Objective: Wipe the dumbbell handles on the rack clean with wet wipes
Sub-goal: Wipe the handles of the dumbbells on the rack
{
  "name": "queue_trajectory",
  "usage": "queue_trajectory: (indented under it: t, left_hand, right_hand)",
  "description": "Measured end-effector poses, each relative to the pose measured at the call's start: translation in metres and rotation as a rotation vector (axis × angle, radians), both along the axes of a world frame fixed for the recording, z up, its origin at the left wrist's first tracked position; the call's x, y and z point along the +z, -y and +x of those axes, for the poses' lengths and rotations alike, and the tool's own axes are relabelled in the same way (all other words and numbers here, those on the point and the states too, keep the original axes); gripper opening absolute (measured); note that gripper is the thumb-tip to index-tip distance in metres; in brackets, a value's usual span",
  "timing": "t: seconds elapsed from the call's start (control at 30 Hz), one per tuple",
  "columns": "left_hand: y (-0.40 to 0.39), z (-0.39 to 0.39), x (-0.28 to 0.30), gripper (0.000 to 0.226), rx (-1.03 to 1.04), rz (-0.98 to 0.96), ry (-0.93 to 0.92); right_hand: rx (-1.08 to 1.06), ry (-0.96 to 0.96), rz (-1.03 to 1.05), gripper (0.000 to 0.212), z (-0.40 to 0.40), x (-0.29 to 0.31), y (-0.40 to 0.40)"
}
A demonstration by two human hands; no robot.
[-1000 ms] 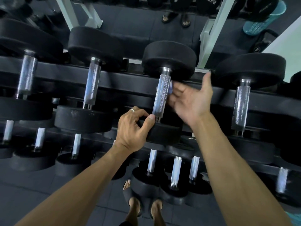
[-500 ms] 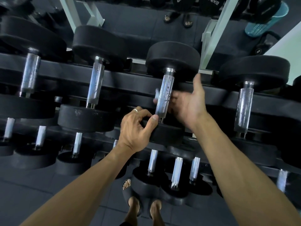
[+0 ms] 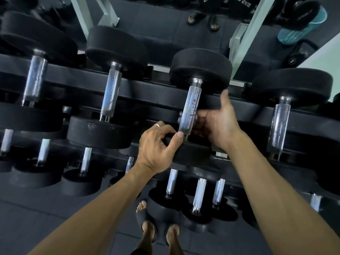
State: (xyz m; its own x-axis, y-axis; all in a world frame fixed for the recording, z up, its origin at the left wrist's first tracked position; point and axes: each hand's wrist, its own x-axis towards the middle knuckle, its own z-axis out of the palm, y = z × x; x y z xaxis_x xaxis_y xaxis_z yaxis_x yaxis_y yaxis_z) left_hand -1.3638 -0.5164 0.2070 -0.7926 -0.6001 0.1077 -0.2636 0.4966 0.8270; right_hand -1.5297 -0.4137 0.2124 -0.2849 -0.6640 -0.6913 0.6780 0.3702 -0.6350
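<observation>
On the rack's top rail, the left hand grips the dumbbell's near head while the right hand curls round its handle, thumb up, with a wipe barely showing behind.

The dumbbell lies across the black rack, its knurled chrome handle speckled dark. A pale wet wipe (mostly hidden) shows just left of the grip, low on the handle, near the closer rubber head.
</observation>
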Motion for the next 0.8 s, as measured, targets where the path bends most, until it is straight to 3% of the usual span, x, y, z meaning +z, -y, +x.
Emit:
queue_trajectory:
  t: [0.2,0.33,0.47,0.63,0.8]
  left_hand:
    - [0.0,0.0,-0.001,0.039,-0.001,-0.009,-0.008]
    - [0.0,0.001,-0.001,0.037,-0.002,-0.006,-0.014]
    - [-0.001,0.0,-0.001,0.034,-0.001,-0.015,-0.007]
    - [0.0,0.0,0.0,0.029,-0.003,-0.017,-0.016]
    - [-0.001,0.0,-0.001,0.034,-0.003,-0.036,-0.018]
  right_hand:
    - [0.078,0.007,0.078,0.112,0.013,-0.001,-0.015]
    - [-0.004,0.059,-0.004,0.124,0.009,-0.002,-0.016]
    - [0.08,0.002,0.074,0.123,0.01,-0.002,-0.02]
    - [-0.005,0.11,-0.074,0.129,-0.001,0.001,-0.011]
    - [0.098,0.067,0.013,0.126,-0.003,-0.004,-0.011]
